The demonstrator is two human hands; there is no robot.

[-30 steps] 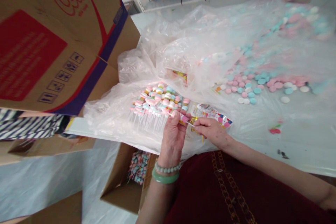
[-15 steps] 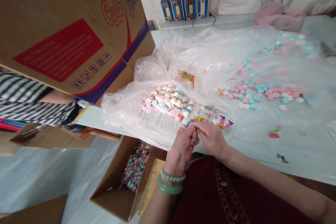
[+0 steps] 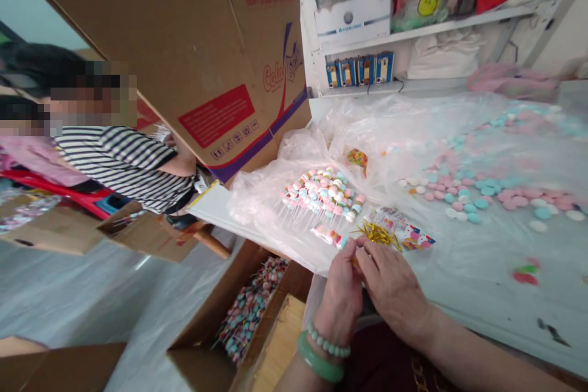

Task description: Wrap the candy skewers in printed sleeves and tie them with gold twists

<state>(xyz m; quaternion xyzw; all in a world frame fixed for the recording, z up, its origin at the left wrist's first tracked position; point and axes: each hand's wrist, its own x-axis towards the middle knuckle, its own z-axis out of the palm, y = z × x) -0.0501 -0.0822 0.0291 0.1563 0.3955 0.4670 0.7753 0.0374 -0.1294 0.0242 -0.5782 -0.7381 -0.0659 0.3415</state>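
My left hand (image 3: 342, 288) is closed around the lower end of a wrapped marshmallow stick (image 3: 328, 236), whose pink, yellow and blue pieces point up and left in clear film. Against it presses my right hand (image 3: 390, 282), fingers pinched, with a small gold glint like a twist tie between the hands; the grip itself is mostly hidden. Just beyond the right fingers lies a bunch of gold twist ties (image 3: 380, 234) beside printed clear wrappers (image 3: 416, 239). Several bare marshmallow sticks (image 3: 324, 191) are piled on the plastic sheet, their white sticks towards me.
Loose marshmallows (image 3: 473, 196) are spread over the table's right side. A big carton (image 3: 220, 73) stands at the left edge. On the floor, an open box (image 3: 197, 349) holds finished sticks (image 3: 252, 306). A person in a striped top (image 3: 124, 159) sits beyond. Shelves (image 3: 432, 37) stand behind.
The view has tilted up, showing more shelf and the seated person. My right hand has moved from the wrapped stick's top down against my left hand, and more gold ties are uncovered.
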